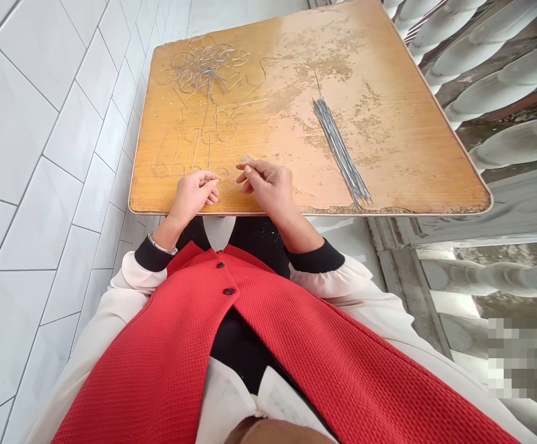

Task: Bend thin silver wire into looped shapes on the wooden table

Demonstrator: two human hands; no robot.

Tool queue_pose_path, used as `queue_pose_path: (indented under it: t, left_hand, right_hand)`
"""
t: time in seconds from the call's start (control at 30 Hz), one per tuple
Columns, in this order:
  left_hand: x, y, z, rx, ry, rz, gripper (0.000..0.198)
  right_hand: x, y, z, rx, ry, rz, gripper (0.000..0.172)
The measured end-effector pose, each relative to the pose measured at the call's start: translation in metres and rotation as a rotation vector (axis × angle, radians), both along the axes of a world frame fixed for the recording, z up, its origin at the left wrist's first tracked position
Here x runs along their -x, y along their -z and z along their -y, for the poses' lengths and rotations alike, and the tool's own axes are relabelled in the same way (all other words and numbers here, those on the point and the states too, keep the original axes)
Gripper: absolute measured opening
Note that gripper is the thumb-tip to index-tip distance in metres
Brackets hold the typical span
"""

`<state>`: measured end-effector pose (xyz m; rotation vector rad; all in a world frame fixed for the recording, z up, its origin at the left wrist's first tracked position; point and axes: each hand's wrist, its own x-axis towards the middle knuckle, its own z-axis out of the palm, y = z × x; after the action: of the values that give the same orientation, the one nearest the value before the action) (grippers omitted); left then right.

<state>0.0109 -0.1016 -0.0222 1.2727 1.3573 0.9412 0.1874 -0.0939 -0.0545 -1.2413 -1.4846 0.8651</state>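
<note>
My left hand is at the table's near edge, thumb and fingers pinched on a thin wire that curves out from the fingertips. Just to its right, my right hand is closed in a pinch with the thumb against the forefinger; whatever lies between those fingertips is too fine to make out. A small gap separates the hands. Beyond the left hand lie several loose wires, some straight and some with curled ends. Farther back sits a tangled heap of curly wire.
On the right half of the worn wooden table lies a bundle of straight grey wires, one sticking out at its far end. A white tiled wall runs along the left. White balusters stand to the right.
</note>
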Motion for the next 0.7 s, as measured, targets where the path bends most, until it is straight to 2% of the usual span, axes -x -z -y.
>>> queue_pose_path:
  t: [0.17, 0.3, 0.5, 0.7]
  left_hand:
    - [-0.003, -0.003, 0.003, -0.014, 0.003, -0.032, 0.013]
    - [-0.004, -0.001, 0.003, -0.038, 0.006, -0.055, 0.012]
    - [-0.004, 0.007, 0.003, -0.099, 0.038, -0.080, 0.011]
    - [-0.003, 0.013, 0.002, -0.153, 0.048, -0.118, 0.009]
  right_hand:
    - [0.000, -0.009, 0.002, 0.092, -0.069, -0.095, 0.036]
    - [0.004, -0.011, 0.005, 0.100, -0.083, -0.106, 0.032]
    - [0.007, -0.009, 0.003, 0.085, -0.083, -0.026, 0.031]
    - [0.010, -0.002, 0.002, 0.006, -0.016, 0.100, 0.016]
